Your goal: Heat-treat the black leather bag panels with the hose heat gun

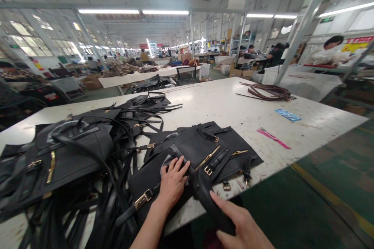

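My left hand [173,182] lies with fingers spread on a black leather bag [157,171] near the table's front edge. Crinkled grey plastic film shows beside its fingers, and a gold buckle [143,200] sits on a strap to its left. My right hand [241,219] is closed round a wide, curved black leather strap [208,196], which hangs over the edge; its far end is hidden. Just beyond, black leather panels [236,140] with gold zips and buckled straps overlap under the bag. A loose buckle tab [226,185] lies at the edge.
A heap of black bags and straps [78,151] covers the left of the white table [216,101]. Brown straps [269,91], a blue patterned card [288,115] and a pink-ribboned tool [273,138] lie at right. A person [329,52] sits beyond a white bin [300,79].
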`<action>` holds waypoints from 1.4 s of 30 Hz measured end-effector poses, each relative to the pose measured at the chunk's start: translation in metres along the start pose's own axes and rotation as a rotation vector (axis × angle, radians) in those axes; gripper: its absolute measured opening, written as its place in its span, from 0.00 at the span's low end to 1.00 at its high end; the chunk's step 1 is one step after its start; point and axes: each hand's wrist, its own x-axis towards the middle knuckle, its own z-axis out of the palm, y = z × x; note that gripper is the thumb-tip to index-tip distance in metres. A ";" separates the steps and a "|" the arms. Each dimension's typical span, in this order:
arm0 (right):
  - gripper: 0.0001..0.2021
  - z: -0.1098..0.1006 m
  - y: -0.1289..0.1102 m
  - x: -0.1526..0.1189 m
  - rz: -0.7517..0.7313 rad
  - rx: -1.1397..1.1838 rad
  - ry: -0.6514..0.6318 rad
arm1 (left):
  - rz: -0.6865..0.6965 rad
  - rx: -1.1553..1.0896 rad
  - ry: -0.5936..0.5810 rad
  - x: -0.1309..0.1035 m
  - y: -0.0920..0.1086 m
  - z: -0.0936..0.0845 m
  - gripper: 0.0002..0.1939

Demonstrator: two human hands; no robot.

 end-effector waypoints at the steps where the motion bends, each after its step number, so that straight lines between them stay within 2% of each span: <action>1: 0.37 -0.006 0.000 -0.001 -0.001 0.015 0.019 | 0.014 -0.005 -0.017 -0.003 -0.001 0.000 0.28; 3: 0.36 -0.024 0.002 -0.005 0.047 0.081 0.044 | 0.042 -0.019 -0.062 -0.015 -0.008 0.000 0.29; 6: 0.35 -0.059 0.015 -0.017 0.211 0.239 0.081 | 0.050 -0.029 -0.148 -0.041 -0.027 -0.001 0.32; 8: 0.37 -0.080 0.028 -0.028 0.315 0.334 0.136 | 0.005 -0.020 -0.201 -0.053 -0.036 -0.004 0.32; 10: 0.38 -0.095 0.040 -0.037 0.375 0.387 0.199 | -0.081 0.010 -0.231 -0.055 -0.030 -0.010 0.26; 11: 0.38 -0.100 0.044 -0.040 0.384 0.401 0.220 | -0.115 0.023 -0.218 -0.051 -0.020 -0.013 0.22; 13: 0.37 -0.106 0.047 -0.042 0.384 0.407 0.248 | -0.108 0.018 -0.149 -0.035 0.014 -0.016 0.19; 15: 0.36 -0.110 0.047 -0.040 0.379 0.410 0.258 | 0.004 -0.036 -0.068 -0.012 0.057 -0.009 0.25; 18: 0.36 -0.112 0.047 -0.032 0.362 0.435 0.225 | 0.126 -0.084 -0.013 0.020 0.109 0.021 0.36; 20: 0.36 -0.113 0.051 -0.024 0.357 0.461 0.176 | 0.128 -0.077 -0.004 0.033 0.123 0.047 0.38; 22: 0.36 -0.114 0.056 -0.013 0.367 0.478 0.129 | 0.145 -0.071 0.000 0.038 0.123 0.067 0.37; 24: 0.36 -0.116 0.060 0.002 0.375 0.483 0.076 | 0.184 -0.070 0.015 0.038 0.116 0.078 0.36; 28: 0.36 -0.120 0.059 0.038 0.344 0.482 0.029 | 0.220 -0.070 0.031 0.034 0.107 0.078 0.34; 32: 0.36 -0.129 0.053 0.056 0.274 0.486 0.130 | 0.252 -0.059 -0.003 0.029 0.103 0.071 0.29; 35: 0.36 -0.139 0.051 0.045 0.248 0.483 0.218 | 0.306 -0.030 -0.075 0.024 0.097 0.065 0.27; 38: 0.36 -0.146 0.049 0.019 0.267 0.475 0.225 | 0.327 -0.026 -0.158 0.016 0.093 0.055 0.25; 42: 0.37 -0.147 0.042 -0.014 0.290 0.493 0.223 | 0.436 -0.145 -0.229 -0.005 0.102 0.040 0.20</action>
